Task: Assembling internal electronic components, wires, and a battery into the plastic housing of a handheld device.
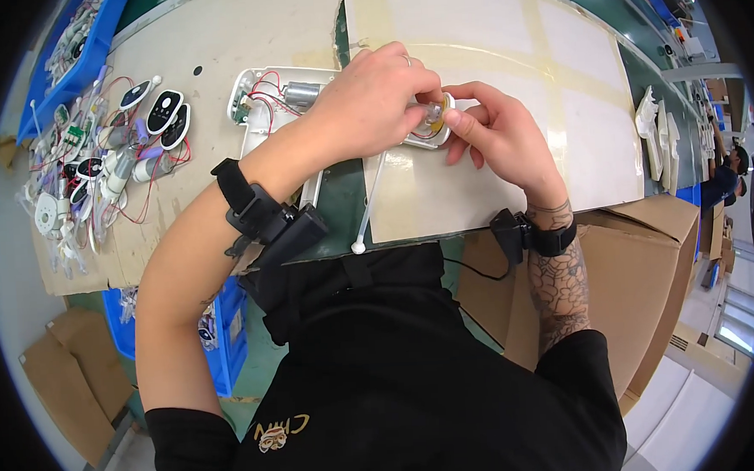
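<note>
An open white plastic housing (255, 138) lies on the table in front of me, partly covered by my left hand and forearm. Inside it sit a silver motor (302, 94), red wires and a small green circuit board (241, 113). My left hand (373, 101) is closed in a pinch on a small clear part (432, 113) at the housing's right end; its fingers hide some of it. Thumb and index finger of my right hand (506, 135) grip the rounded white end piece beside it. A thin white rod (367, 206) with a ball tip points toward me below my hands.
Loose parts with wires and black oval panels (165, 112) are heaped at the left. A blue bin (99, 45) stands beyond them, another blue bin (230, 334) below the table. Cardboard boxes (622, 267) stand at the right; white pieces (648, 127) lie at the right table edge.
</note>
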### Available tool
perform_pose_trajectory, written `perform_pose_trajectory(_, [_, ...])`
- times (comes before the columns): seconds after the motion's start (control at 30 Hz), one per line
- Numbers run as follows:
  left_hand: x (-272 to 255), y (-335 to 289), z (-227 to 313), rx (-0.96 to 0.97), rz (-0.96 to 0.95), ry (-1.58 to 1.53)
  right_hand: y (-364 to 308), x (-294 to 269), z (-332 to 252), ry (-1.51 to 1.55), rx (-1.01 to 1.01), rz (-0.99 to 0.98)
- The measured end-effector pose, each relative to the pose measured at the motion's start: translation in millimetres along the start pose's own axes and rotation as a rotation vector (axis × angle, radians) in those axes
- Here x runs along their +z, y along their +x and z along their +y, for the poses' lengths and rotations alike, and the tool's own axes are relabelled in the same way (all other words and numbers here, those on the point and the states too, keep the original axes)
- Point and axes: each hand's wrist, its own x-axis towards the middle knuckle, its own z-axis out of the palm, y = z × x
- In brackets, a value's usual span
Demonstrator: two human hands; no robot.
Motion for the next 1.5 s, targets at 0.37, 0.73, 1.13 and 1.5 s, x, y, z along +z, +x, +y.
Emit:
perform_pose_trajectory(0.37, [-18.0,1.4,3.3,0.073,-0.096,0.072,-3.8,20.2,2.7,0.208,-0.036,0.143])
perform_pose_trajectory(0.73, [-109.7,-72.1,30.2,-0.141,0.142,0.331,-8.6,35.1,-4.0,-0.224,-0.443,0.458])
perform_pose_trajectory(1.13, [-51.7,-129.6,40.5,-0.387,0.281,0.501,-9.6,43.5,1.5,-0.688,-0.468,0.281])
perform_pose_trajectory(1.5, [-49.2,-131.5,36.1,-0.430,0.312,0.509,8.6,37.4,-1.3,-0.595,-0.398,0.180])
